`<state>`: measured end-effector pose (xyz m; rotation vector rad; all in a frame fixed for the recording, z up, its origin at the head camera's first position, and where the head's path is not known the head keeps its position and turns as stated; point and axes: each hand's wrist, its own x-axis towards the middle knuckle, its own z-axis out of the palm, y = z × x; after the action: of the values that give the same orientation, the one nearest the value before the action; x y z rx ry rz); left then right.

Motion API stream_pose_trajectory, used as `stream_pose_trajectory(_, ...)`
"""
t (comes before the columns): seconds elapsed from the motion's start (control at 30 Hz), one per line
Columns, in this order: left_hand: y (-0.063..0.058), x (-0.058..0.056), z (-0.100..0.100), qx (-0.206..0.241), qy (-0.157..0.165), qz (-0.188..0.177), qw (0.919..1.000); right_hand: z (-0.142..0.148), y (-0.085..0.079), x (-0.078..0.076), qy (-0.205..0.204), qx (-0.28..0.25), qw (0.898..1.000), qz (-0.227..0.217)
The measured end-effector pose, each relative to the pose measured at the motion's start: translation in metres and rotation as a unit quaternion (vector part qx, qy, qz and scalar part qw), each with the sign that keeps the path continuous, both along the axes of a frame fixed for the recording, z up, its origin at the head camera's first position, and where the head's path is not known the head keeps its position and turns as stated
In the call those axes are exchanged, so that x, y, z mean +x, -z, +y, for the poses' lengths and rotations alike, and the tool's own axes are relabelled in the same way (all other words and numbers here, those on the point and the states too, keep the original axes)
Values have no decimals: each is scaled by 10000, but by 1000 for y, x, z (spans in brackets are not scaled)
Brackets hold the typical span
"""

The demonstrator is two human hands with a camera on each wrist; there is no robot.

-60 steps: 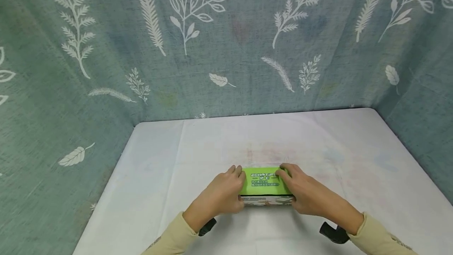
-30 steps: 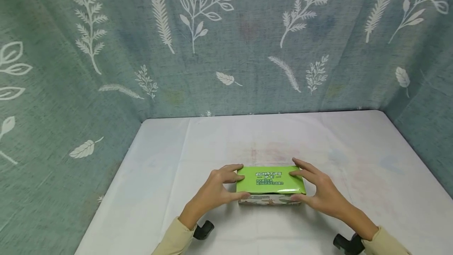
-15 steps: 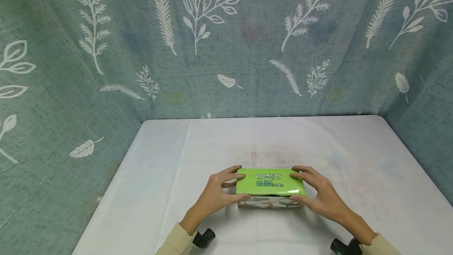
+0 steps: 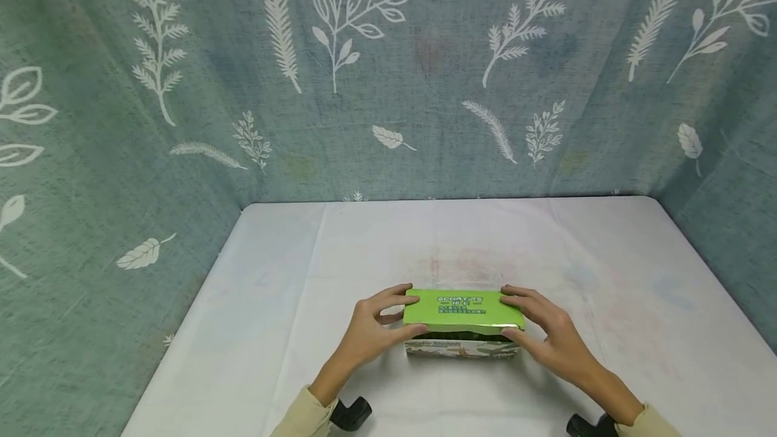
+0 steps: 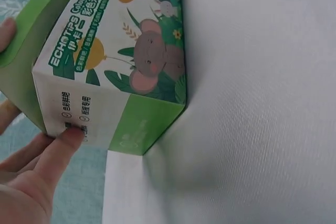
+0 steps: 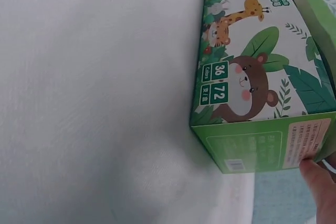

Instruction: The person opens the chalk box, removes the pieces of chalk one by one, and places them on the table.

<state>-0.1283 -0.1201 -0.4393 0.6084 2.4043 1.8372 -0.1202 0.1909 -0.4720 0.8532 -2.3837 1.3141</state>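
Note:
A chalk box (image 4: 460,348) with printed animals stands on the table. Its bright green lid (image 4: 464,303) is tipped up along the near edge, leaving a dark gap above the front panel. My left hand (image 4: 371,334) grips the left end, thumb at the lid's near edge and fingers on the top and side. At the right end my right hand (image 4: 561,341) grips likewise, its thumb under the lid's near corner. In the left wrist view a fingertip presses the white end panel of the box (image 5: 152,51). What lies inside the box is hidden.
A white cloth covers the table (image 4: 340,248). A blue-green curtain (image 4: 425,154) with white leaf prints hangs behind it and along both sides. Black wrist cameras (image 4: 351,414) sit beneath the forearms, close over the cloth.
Both hands first wrapped the box ends, then shifted outward to the lid's edges. The lid's near edge has since risen, widening the gap above the front panel. The box stays in place.

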Motion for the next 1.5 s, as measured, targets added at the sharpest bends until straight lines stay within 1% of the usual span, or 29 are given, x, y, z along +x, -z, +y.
stream_pose_trajectory(0.07, -5, 3, -1, 141, -33, -135, 9998, -1, -1, 0, 97, -65, 9999, -82)
stream_pose_trajectory(0.13, -5, 3, -2, 245, -97, -274, 9993, -1, -2, -1, 235, -189, 9993, -214)
stream_pose_trajectory(0.23, -4, 5, -4, 332, -203, -236, 9990, -4, -2, 0, 367, -499, 9972, -410)
stream_pose_trajectory(0.3, -2, 5, -3, 332, -254, -92, 9991, -7, -2, 1, 498, -733, 9952, -422)
stream_pose_trajectory(0.43, 1, 8, 0, 247, -316, 319, 9987, -10, -2, 4, 747, -1087, 9907, -330)
stream_pose_trajectory(0.57, 1, 10, 2, 140, -453, 711, 9963, -10, -3, 7, 812, -1105, 9901, -293)
stream_pose_trajectory(0.7, 0, 10, 2, 137, -569, 1078, 9925, -10, -3, 9, 709, -1031, 9919, -237)
stream_pose_trajectory(0.77, 1, 9, 2, 105, -564, 1229, 9908, -9, -4, 10, 670, -908, 9933, -231)
stream_pose_trajectory(0.83, 7, 7, 2, 25, -549, 1334, 9895, -10, -4, 10, 635, -642, 9958, -171)
stream_pose_trajectory(0.97, 19, 1, 2, -415, -520, 1302, 9893, -14, -6, 9, 745, -8, 9972, 110)
stream_pose_trajectory(1.03, 21, 0, 4, -674, -477, 1179, 9896, -16, -7, 8, 787, 176, 9965, 197)
stream_pose_trajectory(1.13, 19, -2, 6, -1106, -363, 1080, 9873, -18, -10, 6, 852, 399, 9953, 227)
stream_pose_trajectory(1.2, 16, -2, 8, -1352, -312, 983, 9854, -19, -11, 4, 903, 528, 9943, 191)
stream_pose_trajectory(1.3, 13, -4, 8, -1676, -266, 941, 9810, -19, -11, 0, 981, 741, 9924, 73)
stream_pose_trajectory(1.4, 11, -6, 6, -1810, -231, 846, 9796, -19, -13, -3, 998, 901, 9909, -81)
stream_pose_trajectory(1.5, 9, -9, 2, -1785, -179, 849, 9801, -18, -16, -5, 859, 886, 9921, -220)
